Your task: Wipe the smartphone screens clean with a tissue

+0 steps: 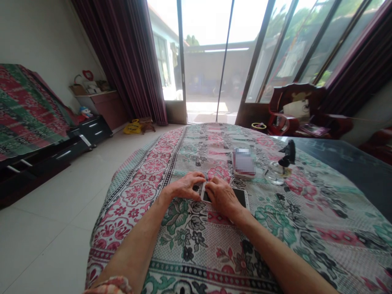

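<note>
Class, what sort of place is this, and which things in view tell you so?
Probably a living room in a home: there is a flowered tablecloth, a long purple curtain, and a dark red armchair near the windows.

The tablecloth [183,255] is covered in a pink, green and black floral pattern on a pale ground. The phone [240,197] is coloured white and black. Dark purple is shown by the curtain [128,61].

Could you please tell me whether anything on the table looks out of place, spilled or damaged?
No spill or damage stands out on the tablecloth. The one oddity is the pale box beyond the phone: its top shows as coarse blurred squares, hiding its details.
</note>
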{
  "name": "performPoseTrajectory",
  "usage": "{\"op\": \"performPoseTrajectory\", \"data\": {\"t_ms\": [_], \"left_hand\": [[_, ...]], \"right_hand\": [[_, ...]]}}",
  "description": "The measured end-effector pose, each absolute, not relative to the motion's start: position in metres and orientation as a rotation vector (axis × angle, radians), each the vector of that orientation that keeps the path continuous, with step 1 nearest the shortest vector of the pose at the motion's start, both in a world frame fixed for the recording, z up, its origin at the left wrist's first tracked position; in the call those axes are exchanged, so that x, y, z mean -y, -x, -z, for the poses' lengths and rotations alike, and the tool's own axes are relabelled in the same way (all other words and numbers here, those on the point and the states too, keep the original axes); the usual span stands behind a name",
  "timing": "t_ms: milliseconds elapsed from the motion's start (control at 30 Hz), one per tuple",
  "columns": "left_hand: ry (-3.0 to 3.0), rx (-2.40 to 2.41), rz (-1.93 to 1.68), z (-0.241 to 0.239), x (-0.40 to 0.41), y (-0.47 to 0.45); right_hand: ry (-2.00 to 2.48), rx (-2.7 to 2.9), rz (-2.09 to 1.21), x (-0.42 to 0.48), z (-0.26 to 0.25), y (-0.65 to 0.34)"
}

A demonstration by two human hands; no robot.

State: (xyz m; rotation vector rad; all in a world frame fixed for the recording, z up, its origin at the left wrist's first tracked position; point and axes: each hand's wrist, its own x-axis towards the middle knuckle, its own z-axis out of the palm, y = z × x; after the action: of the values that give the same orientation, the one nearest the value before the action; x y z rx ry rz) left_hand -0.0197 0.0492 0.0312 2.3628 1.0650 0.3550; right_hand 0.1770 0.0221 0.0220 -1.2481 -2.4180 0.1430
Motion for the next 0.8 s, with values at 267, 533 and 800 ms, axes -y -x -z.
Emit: {"op": "performPoseTrajectory", "data": {"t_ms": [267, 533, 800], "left_hand": [[-2.348, -1.066, -0.376, -0.027, -0.051, 0.020], [-2.252, -1.179, -0.372, -0.028, -0.049, 0.019], [-2.245, -1.198, -0.354, -0.028, -0.049, 0.020]], "right_hand": [[1.257, 2.412, -0.159, -0.033, -0.020, -0.173], [1.209, 2.392, -0.075, -0.043, -0.016, -0.170], [1.157, 2.388, -0.117, -0.028, -0.015, -0.174]]}}
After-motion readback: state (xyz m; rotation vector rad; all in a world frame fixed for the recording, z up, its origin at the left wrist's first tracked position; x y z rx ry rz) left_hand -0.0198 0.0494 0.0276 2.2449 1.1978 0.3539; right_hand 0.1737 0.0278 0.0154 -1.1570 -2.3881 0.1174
